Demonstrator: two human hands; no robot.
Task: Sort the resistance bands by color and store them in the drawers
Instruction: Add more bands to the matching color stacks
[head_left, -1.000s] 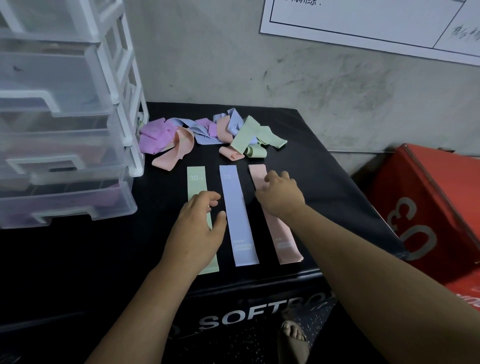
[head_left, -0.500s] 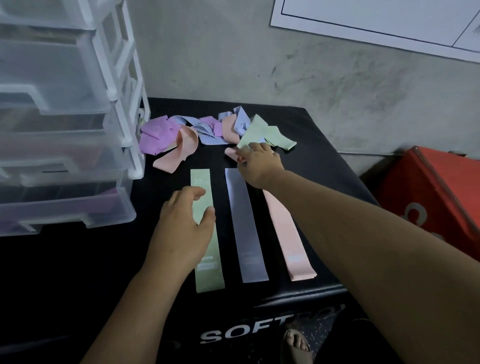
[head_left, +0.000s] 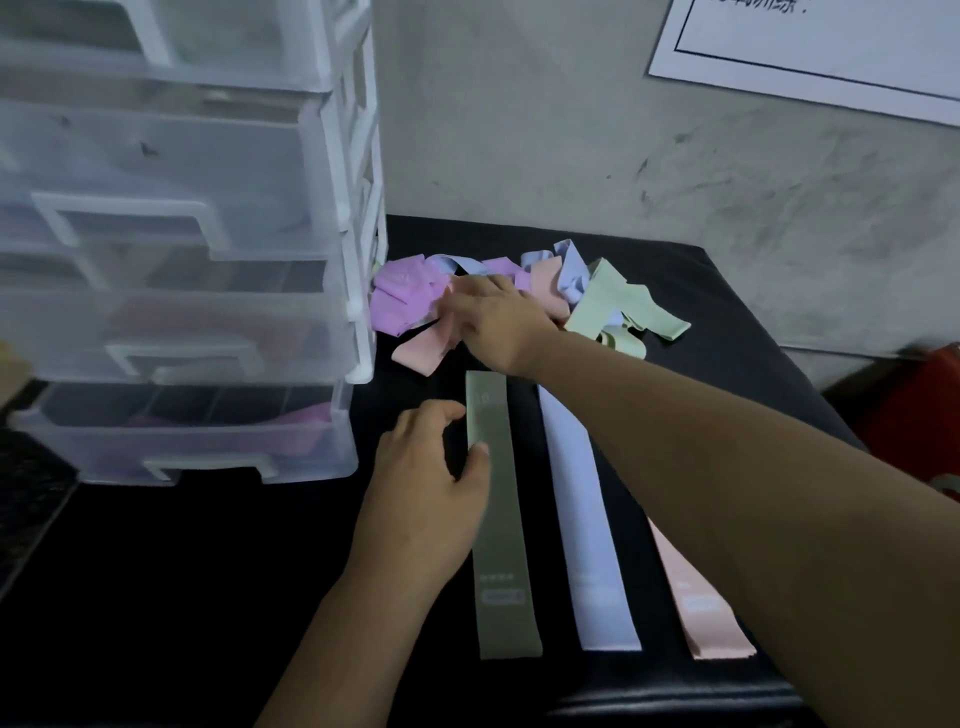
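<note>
While the left hand (head_left: 431, 488) rests on the black worktop (head_left: 208, 597) with its fingers loosely curled and its thumb tip laid on the left edge of a flat green band (head_left: 501, 545), the right hand (head_left: 498, 322) lies farther back on a jumbled pile of bands (head_left: 550, 291), its forearm crossing above the far ends of the laid-out strips. The right hand's fingers stretch toward the left, over a pink band (head_left: 423, 351) and against a crumpled purple band (head_left: 402, 293). Blur hides their tips, so I cannot tell whether they pinch anything. Three bands lie flat and straight, side by side but apart, running from the pile toward the near edge. They are the green band on the left, a pale blue band (head_left: 584, 519) in the middle, and a second pink band (head_left: 698, 608) on the right, partly covered by the forearm. Light green bands (head_left: 618, 306) sit at the right side of the pile. A translucent plastic drawer unit (head_left: 182, 249) with a white frame stands on the left of the worktop, just beside the purple band. Through the clear front of its bottom drawer (head_left: 208, 441), purple material (head_left: 306, 418) shows inside. Behind is a grey wall (head_left: 571, 130) with a white sheet of paper (head_left: 831, 47) at the upper right. A red object (head_left: 919, 410) sits at the right edge.
</note>
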